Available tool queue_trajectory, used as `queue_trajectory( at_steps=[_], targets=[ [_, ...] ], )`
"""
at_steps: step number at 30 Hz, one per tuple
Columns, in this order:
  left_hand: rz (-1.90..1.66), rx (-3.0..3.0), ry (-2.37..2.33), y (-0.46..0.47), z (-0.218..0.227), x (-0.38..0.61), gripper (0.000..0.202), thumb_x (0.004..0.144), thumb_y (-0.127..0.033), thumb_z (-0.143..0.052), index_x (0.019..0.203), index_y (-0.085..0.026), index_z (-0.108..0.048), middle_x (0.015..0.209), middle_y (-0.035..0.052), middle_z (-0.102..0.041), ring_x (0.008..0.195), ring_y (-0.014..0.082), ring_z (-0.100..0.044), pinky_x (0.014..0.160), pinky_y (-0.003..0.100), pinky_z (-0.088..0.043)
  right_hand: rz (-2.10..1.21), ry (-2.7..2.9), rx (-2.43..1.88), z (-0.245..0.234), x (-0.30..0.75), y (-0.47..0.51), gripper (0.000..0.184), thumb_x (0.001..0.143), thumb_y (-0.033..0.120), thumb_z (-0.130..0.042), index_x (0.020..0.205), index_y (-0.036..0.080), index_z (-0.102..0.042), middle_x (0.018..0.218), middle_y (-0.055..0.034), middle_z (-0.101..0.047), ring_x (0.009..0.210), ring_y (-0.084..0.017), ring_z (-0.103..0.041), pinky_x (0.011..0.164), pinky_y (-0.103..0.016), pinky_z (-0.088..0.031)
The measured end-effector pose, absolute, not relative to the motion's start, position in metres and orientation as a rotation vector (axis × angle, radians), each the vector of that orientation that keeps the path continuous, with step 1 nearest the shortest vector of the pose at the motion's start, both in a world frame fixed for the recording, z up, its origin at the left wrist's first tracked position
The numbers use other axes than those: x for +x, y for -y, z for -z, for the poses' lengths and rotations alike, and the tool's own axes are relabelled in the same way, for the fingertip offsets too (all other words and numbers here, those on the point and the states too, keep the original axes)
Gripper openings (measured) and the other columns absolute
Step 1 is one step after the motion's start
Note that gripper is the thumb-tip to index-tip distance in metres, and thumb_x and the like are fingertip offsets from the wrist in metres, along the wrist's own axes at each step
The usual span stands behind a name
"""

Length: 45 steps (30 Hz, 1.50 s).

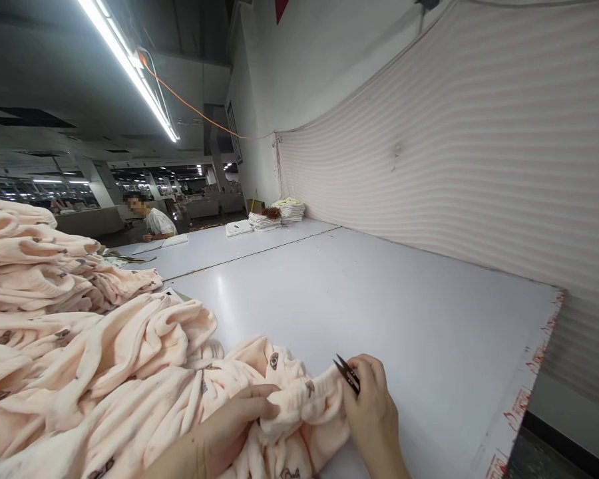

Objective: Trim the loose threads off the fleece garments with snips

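Observation:
In the head view, my left hand (239, 416) grips the gathered edge of a pale pink plush garment (324, 432) printed with small dark figures. My right hand (374, 406) is closed round a pair of dark thread snips (348, 376), whose two pointed blades stick out apart toward the upper left. That hand also rests against the garment's right edge; whether its fingers pinch the cloth as well I cannot tell. The rest of this garment runs into a heap of the same pink cloth (144, 346) on the left.
A pale smooth table (379, 299) spreads ahead, bordered on the right by a striped cloth curtain (439, 146). Folded white cloth stacks (264, 221) stand at its far end. A co-worker in a white shirt (160, 224) is at the far left side. More pink garments (34, 259) pile up at left.

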<state>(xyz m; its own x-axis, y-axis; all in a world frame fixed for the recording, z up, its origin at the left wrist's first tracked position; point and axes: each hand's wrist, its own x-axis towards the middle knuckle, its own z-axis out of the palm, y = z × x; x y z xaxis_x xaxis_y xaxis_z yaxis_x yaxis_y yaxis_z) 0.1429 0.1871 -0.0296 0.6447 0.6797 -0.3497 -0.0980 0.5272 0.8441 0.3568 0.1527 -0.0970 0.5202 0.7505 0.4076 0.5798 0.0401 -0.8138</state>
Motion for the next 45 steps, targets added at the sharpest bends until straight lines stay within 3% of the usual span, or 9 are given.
queue_trajectory(
  at_steps=[6,14,24,28,31,34,39,42,45],
  targets=[
    [-0.58,0.794,-0.679,-0.188,0.033,0.14,0.019,0.068,-0.009,-0.052,0.08,-0.012,-0.067,0.071,0.0058,-0.068,0.078,0.0219,-0.064,0.077,0.031,-0.045,-0.228,1.419,-1.376,0.095,0.322,-0.121,0.022,0.086,0.038,-0.051,0.101,0.029,-0.064,0.095,-0.0026,-0.064,0.082,-0.017,-0.068,0.066,-0.021,-0.053],
    [-0.596,0.792,-0.667,-0.183,0.036,0.143,0.014,0.067,-0.005,-0.057,0.074,-0.011,-0.068,0.068,0.0041,-0.067,0.066,0.0153,-0.061,0.071,0.027,-0.044,-0.05,1.488,-1.465,0.101,0.304,-0.123,0.027,0.09,0.04,-0.046,0.095,0.027,-0.07,0.087,-0.0049,-0.071,0.076,-0.021,-0.069,0.058,-0.024,-0.052],
    [-0.615,0.858,-0.737,-0.181,0.031,0.144,0.013,0.063,-0.01,-0.061,0.072,-0.011,-0.07,0.067,0.0051,-0.069,0.068,0.0185,-0.063,0.073,0.029,-0.047,-0.195,1.36,-1.466,0.102,0.307,-0.125,0.028,0.088,0.044,-0.047,0.09,0.027,-0.07,0.088,-0.0047,-0.07,0.081,-0.021,-0.067,0.063,-0.024,-0.052],
    [-0.582,0.856,-0.753,-0.182,0.035,0.145,0.017,0.06,-0.011,-0.064,0.075,-0.012,-0.071,0.067,0.0049,-0.07,0.072,0.0199,-0.064,0.074,0.029,-0.047,-0.314,1.294,-1.377,0.099,0.299,-0.128,0.033,0.079,0.042,-0.061,0.108,0.027,-0.064,0.097,-0.0051,-0.068,0.084,-0.021,-0.065,0.069,-0.024,-0.053],
    [-0.528,0.933,-0.768,-0.183,0.039,0.144,0.019,0.059,-0.012,-0.067,0.078,-0.013,-0.071,0.067,0.0029,-0.069,0.07,0.0197,-0.063,0.074,0.03,-0.046,-0.336,1.352,-1.367,0.09,0.291,-0.133,0.013,0.081,0.036,-0.06,0.086,0.027,-0.067,0.082,-0.0023,-0.066,0.077,-0.02,-0.062,0.066,-0.024,-0.049],
    [-0.492,1.135,-0.88,-0.182,0.038,0.142,0.02,0.059,-0.016,-0.068,0.079,-0.014,-0.069,0.067,0.0002,-0.065,0.069,0.0187,-0.06,0.066,0.026,-0.043,-0.472,1.247,-1.356,0.081,0.294,-0.136,0.029,0.087,0.04,-0.052,0.065,0.022,-0.059,0.063,0.0,-0.059,0.062,-0.017,-0.058,0.056,-0.022,-0.045],
    [-0.478,1.831,-1.173,-0.174,0.031,0.14,0.018,0.068,-0.018,-0.056,0.083,-0.02,-0.067,0.079,0.001,-0.065,0.081,0.023,-0.057,0.068,0.028,-0.04,-0.527,0.989,-1.403,0.08,0.327,-0.132,0.032,0.086,0.05,-0.051,0.078,0.021,-0.061,0.07,-0.0014,-0.064,0.067,-0.018,-0.061,0.059,-0.022,-0.048],
    [-0.643,2.266,-1.25,-0.173,0.031,0.136,0.011,0.075,-0.02,-0.05,0.078,-0.023,-0.06,0.079,0.0031,-0.063,0.077,0.0233,-0.056,0.07,0.031,-0.037,-0.569,1.213,-1.43,0.086,0.335,-0.13,0.02,0.078,0.04,-0.062,0.088,0.023,-0.064,0.087,-0.0032,-0.069,0.081,-0.021,-0.065,0.07,-0.024,-0.051],
    [-0.838,2.082,-1.428,-0.174,0.029,0.132,0.003,0.078,-0.022,-0.048,0.077,-0.025,-0.047,0.07,-0.001,-0.057,0.068,0.0204,-0.053,0.066,0.03,-0.036,-0.591,1.411,-1.405,0.097,0.322,-0.125,0.009,0.073,0.032,-0.065,0.081,0.027,-0.067,0.083,0.0,-0.071,0.076,-0.019,-0.066,0.068,-0.023,-0.051]
  ],
)
